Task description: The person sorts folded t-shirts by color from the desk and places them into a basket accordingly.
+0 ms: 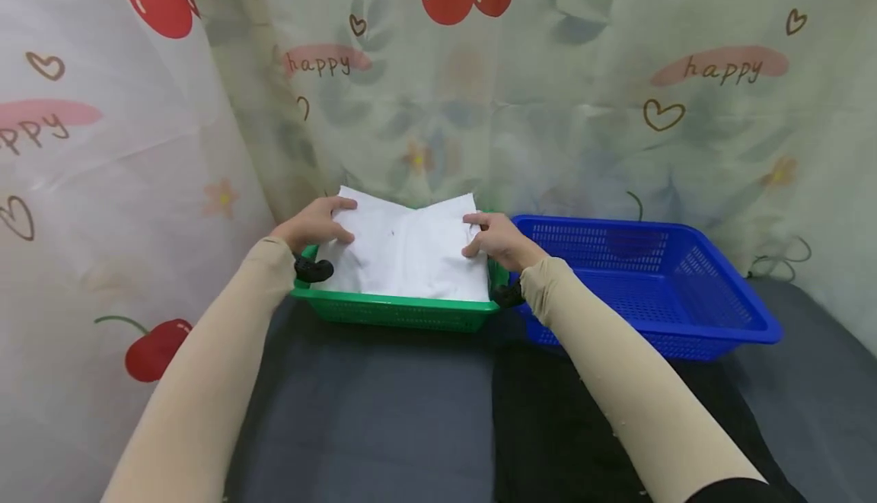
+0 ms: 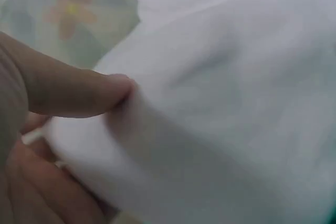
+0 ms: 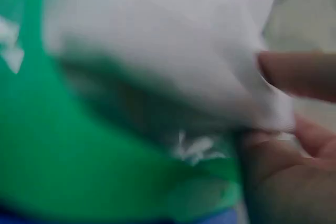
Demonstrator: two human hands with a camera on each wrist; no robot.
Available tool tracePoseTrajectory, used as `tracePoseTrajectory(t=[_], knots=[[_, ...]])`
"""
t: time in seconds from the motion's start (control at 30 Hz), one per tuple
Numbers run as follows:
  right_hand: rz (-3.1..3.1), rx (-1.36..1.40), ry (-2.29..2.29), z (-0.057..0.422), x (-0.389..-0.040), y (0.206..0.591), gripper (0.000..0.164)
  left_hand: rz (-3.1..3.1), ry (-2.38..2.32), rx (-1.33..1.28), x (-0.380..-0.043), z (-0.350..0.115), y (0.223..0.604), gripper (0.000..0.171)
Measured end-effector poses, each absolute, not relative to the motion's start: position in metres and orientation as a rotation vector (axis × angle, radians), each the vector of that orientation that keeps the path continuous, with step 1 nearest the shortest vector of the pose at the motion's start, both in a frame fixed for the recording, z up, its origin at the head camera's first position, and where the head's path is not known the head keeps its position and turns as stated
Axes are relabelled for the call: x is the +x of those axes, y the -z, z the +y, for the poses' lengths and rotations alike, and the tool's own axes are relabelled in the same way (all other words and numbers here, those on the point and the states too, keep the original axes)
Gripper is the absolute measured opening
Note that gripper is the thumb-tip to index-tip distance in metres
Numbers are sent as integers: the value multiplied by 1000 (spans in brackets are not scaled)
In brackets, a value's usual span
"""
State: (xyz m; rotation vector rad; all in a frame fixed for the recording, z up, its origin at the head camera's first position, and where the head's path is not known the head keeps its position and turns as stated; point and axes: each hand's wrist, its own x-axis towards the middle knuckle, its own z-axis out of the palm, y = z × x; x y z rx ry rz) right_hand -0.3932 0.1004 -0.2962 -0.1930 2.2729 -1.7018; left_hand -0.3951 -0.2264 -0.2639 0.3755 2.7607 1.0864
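Observation:
A white cloth (image 1: 411, 256) is held up by both hands at the green basket (image 1: 397, 313), its top edge dipping into a V in the middle. My left hand (image 1: 315, 223) pinches the cloth's left side; in the left wrist view the thumb (image 2: 79, 93) presses on its front with fingers behind. On the other side, my right hand (image 1: 503, 240) pinches the right edge; the right wrist view shows that edge between thumb and fingers (image 3: 278, 158). Beneath it, something shiny like clear plastic (image 3: 199, 148) shows, blurred. The cloth hides most of the basket's inside.
A blue basket (image 1: 644, 290) stands right of the green one, partly behind the right forearm. Black fabric (image 1: 555, 427) lies on the grey tabletop (image 1: 370, 404) in front. A printed curtain (image 1: 548, 145) hangs behind, with a thin cord (image 1: 781, 263) at right.

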Motion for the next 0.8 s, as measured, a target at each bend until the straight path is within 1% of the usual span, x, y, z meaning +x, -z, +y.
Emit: tracePoseTrajectory(t=[0.13,0.23,0.33,0.47,0.53,0.63,0.73,0.8], knots=[[2323,-224,1468,102,-385,291,67,2717,-885,335,-389,-221,269,66],[2385,-282,1412,111,-369,279,59,2767,-874,361,-376,-216,273,65],[2481,-366,1389,130,-343,268,48,2893,-1006,462,-350,-202,279,59],[2469,-421,1525,167,-296,258,39,2947,-1344,673,-299,-172,292,49],[2433,-420,1606,187,-272,255,38,2858,-1521,759,-275,-155,300,45],[2404,-393,1673,217,-242,256,40,2621,-1685,780,-246,-132,311,42],[2377,-373,1685,247,-219,263,45,2408,-1743,749,-227,-109,323,41],[2354,-345,1668,267,-207,270,45,2326,-1718,752,-218,-93,332,41]])
